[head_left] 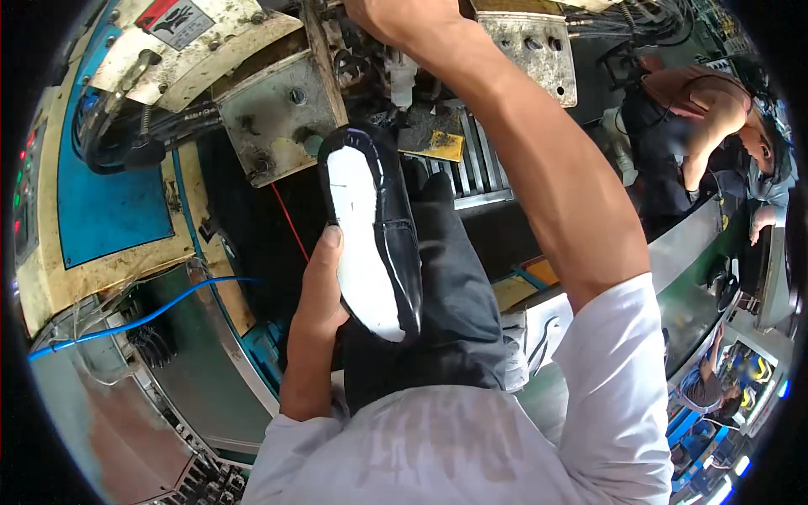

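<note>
My left hand [321,282] is closed on the side of a black shoe upper [397,227], its thumb against the edge. The shoe is held with its underside up, showing a white insole [360,227] framed by black material folded over the rim. It is over my lap, just short of the machine. My right arm stretches forward across the view to the machine's head. Only the back part of my right hand [406,15] shows at the top edge; its fingers are out of the picture, so what they touch cannot be seen.
The cream machine [194,50] has metal plates, hoses and a warning label. A blue panel [114,210] and control buttons stand at left, with a blue hose [151,316] below. Metal slats [481,160] lie beyond my knees. Another person [703,126] works at right.
</note>
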Available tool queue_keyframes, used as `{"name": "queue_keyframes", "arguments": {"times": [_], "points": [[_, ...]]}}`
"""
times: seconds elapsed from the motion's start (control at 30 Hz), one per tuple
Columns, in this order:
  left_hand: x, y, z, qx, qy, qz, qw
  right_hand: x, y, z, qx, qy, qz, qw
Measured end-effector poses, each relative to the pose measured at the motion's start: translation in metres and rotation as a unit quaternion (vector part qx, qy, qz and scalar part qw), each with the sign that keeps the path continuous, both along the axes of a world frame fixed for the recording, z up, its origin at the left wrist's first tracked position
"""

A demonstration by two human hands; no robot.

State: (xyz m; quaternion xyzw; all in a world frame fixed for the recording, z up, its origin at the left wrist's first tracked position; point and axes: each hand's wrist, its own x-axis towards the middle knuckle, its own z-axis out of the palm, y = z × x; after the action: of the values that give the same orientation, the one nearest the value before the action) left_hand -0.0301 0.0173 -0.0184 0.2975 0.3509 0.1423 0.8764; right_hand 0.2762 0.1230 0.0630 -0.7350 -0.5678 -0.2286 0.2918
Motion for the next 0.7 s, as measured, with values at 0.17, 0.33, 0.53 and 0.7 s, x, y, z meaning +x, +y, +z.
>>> {"name": "queue_keyframes", "arguments": {"times": [0.17,0.33,0.53,0.7], "points": [[0.020,-0.001,0.016,-0.077,-0.031,-0.021,0.996,0.009,0.004,0.007,0.002,0.005,0.024,1.000],[0.022,-0.002,0.016,-0.094,-0.090,-0.044,0.991,0.019,-0.001,0.014,0.018,-0.007,0.051,0.998],[0.011,-0.020,0.028,-0.036,-0.039,-0.016,0.998,-0.072,-0.148,-0.037,-0.066,0.629,0.199,0.748],[0.002,-0.053,0.021,0.104,0.077,-0.087,0.988,-0.131,-0.236,-0.069,0.064,0.806,0.137,0.573]]}}
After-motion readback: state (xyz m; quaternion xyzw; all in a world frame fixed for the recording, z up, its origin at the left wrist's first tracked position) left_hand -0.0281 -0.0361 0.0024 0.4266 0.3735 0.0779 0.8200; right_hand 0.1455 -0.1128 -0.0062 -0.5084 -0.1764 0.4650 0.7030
